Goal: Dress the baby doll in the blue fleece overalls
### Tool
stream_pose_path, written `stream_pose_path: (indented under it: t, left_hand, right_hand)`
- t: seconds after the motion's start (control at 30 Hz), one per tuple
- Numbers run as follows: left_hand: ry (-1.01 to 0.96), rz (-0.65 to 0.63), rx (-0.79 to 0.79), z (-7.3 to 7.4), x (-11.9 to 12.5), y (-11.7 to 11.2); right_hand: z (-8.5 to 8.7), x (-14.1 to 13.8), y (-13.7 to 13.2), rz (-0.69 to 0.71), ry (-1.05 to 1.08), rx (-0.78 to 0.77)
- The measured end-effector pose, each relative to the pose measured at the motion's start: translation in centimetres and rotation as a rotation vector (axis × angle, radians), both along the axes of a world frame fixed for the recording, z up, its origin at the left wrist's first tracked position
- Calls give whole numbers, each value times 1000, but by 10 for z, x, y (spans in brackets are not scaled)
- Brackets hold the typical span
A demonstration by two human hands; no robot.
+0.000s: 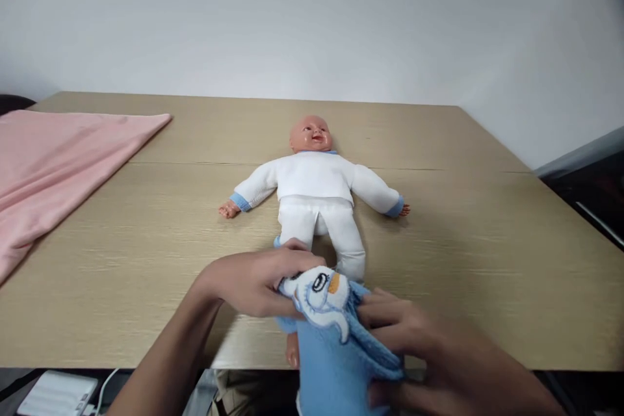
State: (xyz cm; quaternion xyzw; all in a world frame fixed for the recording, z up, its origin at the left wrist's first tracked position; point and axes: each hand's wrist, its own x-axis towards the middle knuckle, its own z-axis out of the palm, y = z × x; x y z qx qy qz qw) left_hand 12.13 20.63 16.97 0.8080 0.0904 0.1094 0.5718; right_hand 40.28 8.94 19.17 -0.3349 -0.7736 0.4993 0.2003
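A baby doll (316,175) lies on its back on the table, head away from me, arms spread, in a white top with blue cuffs and white legs. In front of me is a light-blue baby garment (329,367) with an embroidered white bird face and orange beak, bunched over the doll's lower legs. My left hand (253,279) pinches its upper left edge beside the doll's leg. The fingers of my right hand (402,331) are closed on its right side, slightly blurred. A bare doll foot shows below the cloth; the other foot is hidden.
A pink cloth (73,169) is spread over the left part of the wooden table (487,260). Below the front edge at left sits a white box-shaped device (58,393) with a cable. Dark objects (589,175) stand beyond the right edge, and a wall rises behind.
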Motion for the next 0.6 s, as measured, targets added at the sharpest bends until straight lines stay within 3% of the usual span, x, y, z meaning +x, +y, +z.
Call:
stream_pose_path:
  t: [0.1,0.2,0.27,0.4,0.5,0.6]
  left_hand:
    - [-20,-111,-60,0,7,0]
    - [14,-82,-43,2,7,0]
    - [6,-50,-3,4,3,2]
    - [-28,-19,-7,4,-2,3]
    - [-24,39,-109,0,-1,0]
    - [-25,94,-184,-2,4,-4]
  right_hand:
    - [-14,9,-4,-110,29,-34]
    - [-27,14,-13,-344,19,-89]
    - [-23,10,-16,-332,3,-165]
    - [-5,-3,-12,-171,99,-263]
    - [-8,-4,-12,-268,151,-227]
    - [-21,-1,-16,-341,260,-330]
